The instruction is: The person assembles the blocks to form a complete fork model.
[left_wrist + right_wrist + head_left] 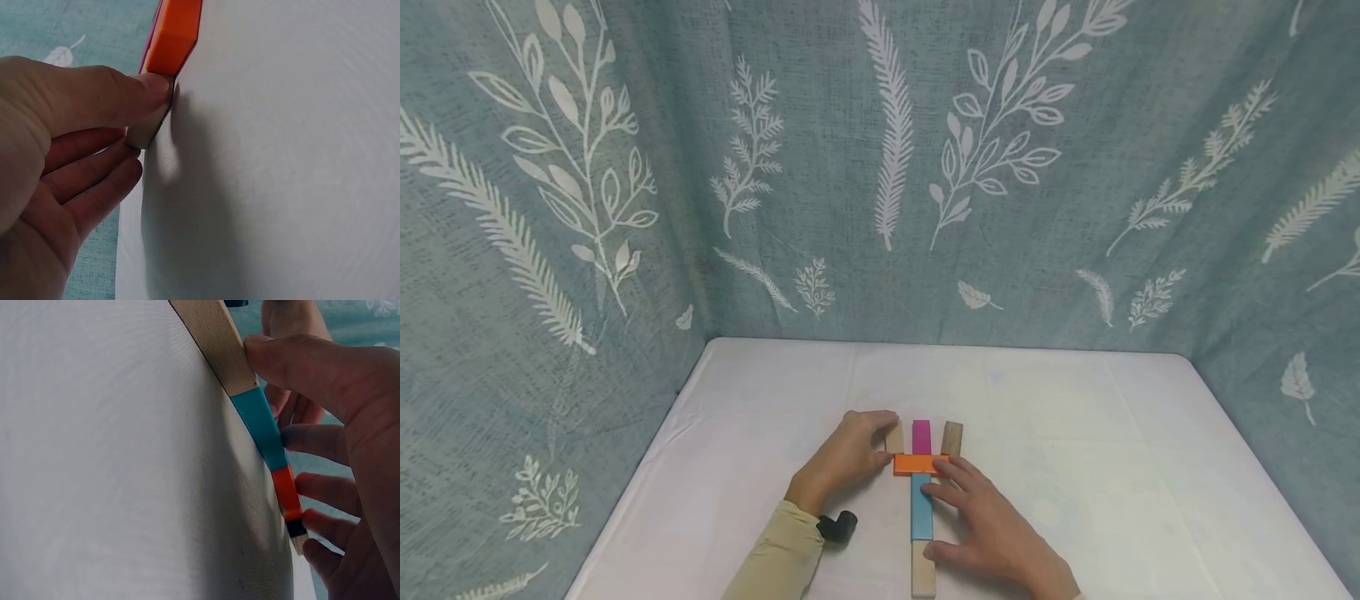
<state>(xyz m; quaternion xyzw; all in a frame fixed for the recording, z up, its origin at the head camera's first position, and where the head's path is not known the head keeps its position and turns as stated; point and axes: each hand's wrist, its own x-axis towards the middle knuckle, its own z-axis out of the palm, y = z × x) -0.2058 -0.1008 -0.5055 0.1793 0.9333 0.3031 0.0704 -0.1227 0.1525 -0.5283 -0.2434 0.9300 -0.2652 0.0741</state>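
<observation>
My left hand (pixel 844 457) pinches a pale wooden block (pixel 895 438) between thumb and fingers, at the left end of the orange block (pixel 912 465). My right hand (pixel 992 525) lies over the blocks from the right, fingers spread. Its fingertips touch the orange block and the blue block (pixel 921 515), and its thumb rests at the lower wooden block (pixel 922 577). Blue and lower wooden blocks form a stem below the orange crosspiece. A magenta block (pixel 921 437) and a darker wooden block (pixel 953 437) stand out beyond the orange one. In the right wrist view the lower wooden block (pixel 219 347) looks close.
The blocks lie on a white-covered table (pixel 1075 433). A blue-green curtain (pixel 827 167) with white leaf prints hangs behind the table and along its sides. A small black device (pixel 838 527) is worn on the left wrist, by the pale sleeve (pixel 778 554).
</observation>
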